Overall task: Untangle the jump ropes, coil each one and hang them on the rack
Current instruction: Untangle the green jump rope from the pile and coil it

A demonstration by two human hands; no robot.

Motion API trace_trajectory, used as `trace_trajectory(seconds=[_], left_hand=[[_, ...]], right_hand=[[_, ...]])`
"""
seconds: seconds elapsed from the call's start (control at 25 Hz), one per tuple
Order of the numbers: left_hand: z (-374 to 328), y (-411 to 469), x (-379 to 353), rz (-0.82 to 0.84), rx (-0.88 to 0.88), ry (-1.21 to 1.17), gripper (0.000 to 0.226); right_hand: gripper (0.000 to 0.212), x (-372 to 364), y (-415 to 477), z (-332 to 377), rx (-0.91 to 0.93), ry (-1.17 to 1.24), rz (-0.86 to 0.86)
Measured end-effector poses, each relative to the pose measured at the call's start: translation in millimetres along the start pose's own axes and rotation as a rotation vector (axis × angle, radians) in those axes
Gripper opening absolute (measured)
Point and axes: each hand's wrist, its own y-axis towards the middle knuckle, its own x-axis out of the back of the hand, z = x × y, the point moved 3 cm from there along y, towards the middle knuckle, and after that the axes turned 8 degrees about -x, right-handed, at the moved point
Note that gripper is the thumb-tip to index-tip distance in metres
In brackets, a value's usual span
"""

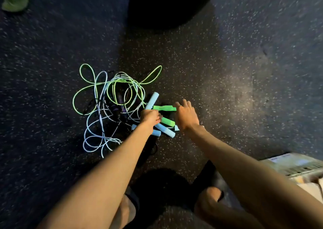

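Both arms are out over the floor (227, 71); the left hand (150, 116) is curled round the near end of a blue handle (152, 101), which sticks up and away past its knuckles; the right hand (187, 117) sits just beside it, fingers bent down onto the tip of a green handle (164, 108), though I cannot tell if they have closed on it. Between the two hands lie a second green handle (168, 121) and more blue handles (166, 131), close-packed and touching; the tangle (111, 106) of green, pale blue and dark cord sprawls to the outside of the left hand, loops over loops.

My read: the cords are thin, light and springy, so they will hold their curl and snag on one another; tugging hard should only tighten the knots. The handles look stiff, light and fat enough to hold, so they are the place to grip; lift one and feed its cord out loop by loop. No rack is in sight.
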Motion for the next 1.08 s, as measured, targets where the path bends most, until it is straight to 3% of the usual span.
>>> trace_trajectory(seconds=[0.28,0.52,0.64,0.84,0.96,1.08], left_hand=[[27.0,71.9,-11.2,-0.155,-0.056,0.006,0.037],[25.7,58.0,-9.5,-0.197,-0.144,-0.228,0.034],[14.7,29.6,-5.9,-0.081,-0.233,-0.308,0.011],[-10.7,-22.7,12.0,0.076,-0.421,-0.14,0.025],[-31.7,-64.4,30.0,0.127,-0.534,0.047,0.029],[-55.8,-111.4,46.0,0.186,-0.634,0.199,0.028]], right_hand=[[0.054,-54.7,49.4,0.8,0.111,-0.169,-0.128],[0.033,-54.8,30.4,-5.4,0.133,0.136,0.069],[0.025,-41.5,1.6,-1.6,0.119,0.252,0.129],[0.017,-5.6,-43.2,18.8,0.136,0.384,0.2],[0.016,29.9,-69.4,27.4,0.138,0.344,-0.004],[0.033,67.7,-91.8,37.0,0.182,0.338,-0.209]])
